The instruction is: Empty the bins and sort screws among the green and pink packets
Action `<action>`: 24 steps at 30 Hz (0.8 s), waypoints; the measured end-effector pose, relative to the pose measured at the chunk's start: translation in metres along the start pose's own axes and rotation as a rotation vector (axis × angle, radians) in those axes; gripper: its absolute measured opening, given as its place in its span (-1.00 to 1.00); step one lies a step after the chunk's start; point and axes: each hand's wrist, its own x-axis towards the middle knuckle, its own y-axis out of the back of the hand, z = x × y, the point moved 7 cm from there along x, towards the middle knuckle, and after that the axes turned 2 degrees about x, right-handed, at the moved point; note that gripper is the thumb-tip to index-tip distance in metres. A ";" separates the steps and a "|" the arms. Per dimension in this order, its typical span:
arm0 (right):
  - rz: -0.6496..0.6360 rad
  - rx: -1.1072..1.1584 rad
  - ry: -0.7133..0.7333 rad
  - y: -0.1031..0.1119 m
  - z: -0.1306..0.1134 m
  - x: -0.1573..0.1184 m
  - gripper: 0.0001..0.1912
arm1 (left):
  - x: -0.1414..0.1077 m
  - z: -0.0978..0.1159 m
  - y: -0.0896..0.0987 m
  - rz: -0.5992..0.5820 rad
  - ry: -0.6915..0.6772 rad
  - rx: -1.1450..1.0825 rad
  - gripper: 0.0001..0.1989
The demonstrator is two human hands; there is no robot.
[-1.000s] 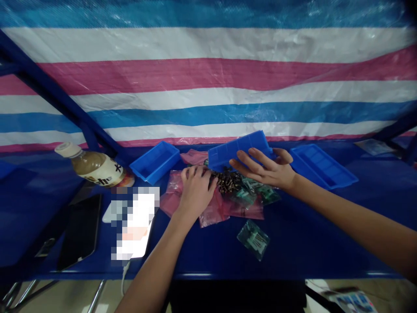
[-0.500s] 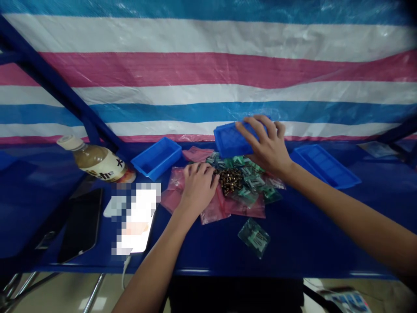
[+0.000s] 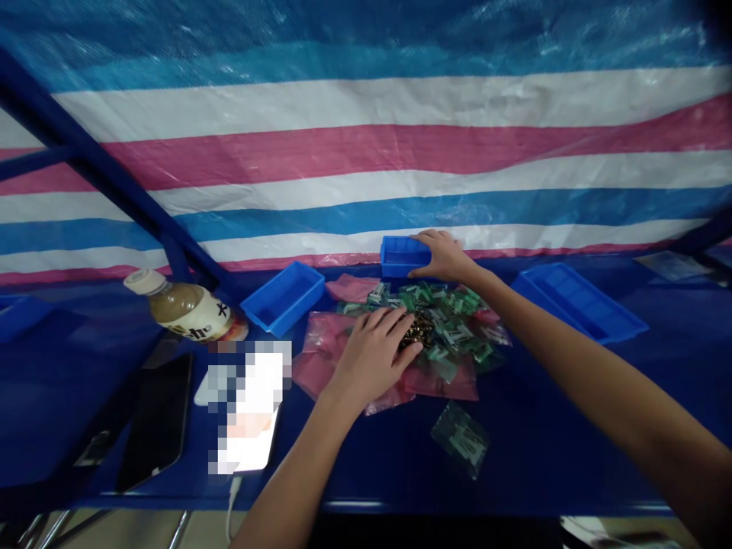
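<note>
- Left hand (image 3: 371,360): fingers lightly curved and spread, resting against the pile of small bronze-coloured metal parts (image 3: 418,330). I cannot tell whether they are pinching any.
- That pile sits among the bags. I judge it loose, dense and prone to scatter, so I would cup it from the edge, not grab the top.
- Right hand (image 3: 447,257): fingers draped over the end of a small blue plastic tray (image 3: 396,256), thumb hidden. I cannot tell if it is a real grip.
- The tray sits at the far edge of the bags. It looks light and stiff, so the rim is the place to hold it.
- Pink plastic bags (image 3: 325,352) and clear bags of green parts (image 3: 460,439) lie under and around the pile. They look thin and slippery; I would pinch them by a corner.
- Two more blue trays (image 3: 283,297) (image 3: 577,302) lie to either side on the blue table (image 3: 366,496), with a plastic bottle (image 3: 186,306) and a phone (image 3: 154,423) to the left.
</note>
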 end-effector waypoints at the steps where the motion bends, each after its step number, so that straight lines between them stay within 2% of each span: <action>1: -0.022 0.008 0.001 -0.001 0.001 0.001 -0.07 | 0.000 0.001 -0.001 -0.008 -0.006 -0.003 -0.58; 6: -0.096 0.053 0.060 -0.005 -0.007 0.002 -0.05 | -0.001 0.000 -0.005 -0.043 -0.008 0.011 -0.58; 9: -0.070 0.043 0.091 0.003 -0.021 -0.009 -0.09 | 0.000 -0.002 -0.007 -0.055 -0.010 0.013 -0.57; 13: 0.106 0.031 0.179 0.034 -0.048 -0.043 -0.34 | 0.001 -0.002 -0.010 -0.049 -0.015 0.009 -0.56; 15: 0.061 0.102 0.250 0.039 -0.062 -0.065 -0.51 | 0.001 -0.003 -0.011 -0.035 -0.010 -0.001 -0.58; 17: -0.053 0.192 0.323 0.036 -0.075 -0.087 -0.58 | 0.001 -0.005 -0.010 -0.020 0.009 -0.012 -0.62; 19: -0.122 0.251 0.369 0.030 -0.084 -0.104 -0.57 | 0.002 -0.011 -0.007 0.005 0.044 -0.017 -0.63; 24: -0.141 0.245 0.454 0.013 -0.106 -0.123 -0.39 | 0.001 -0.027 0.011 0.129 0.138 -0.029 -0.59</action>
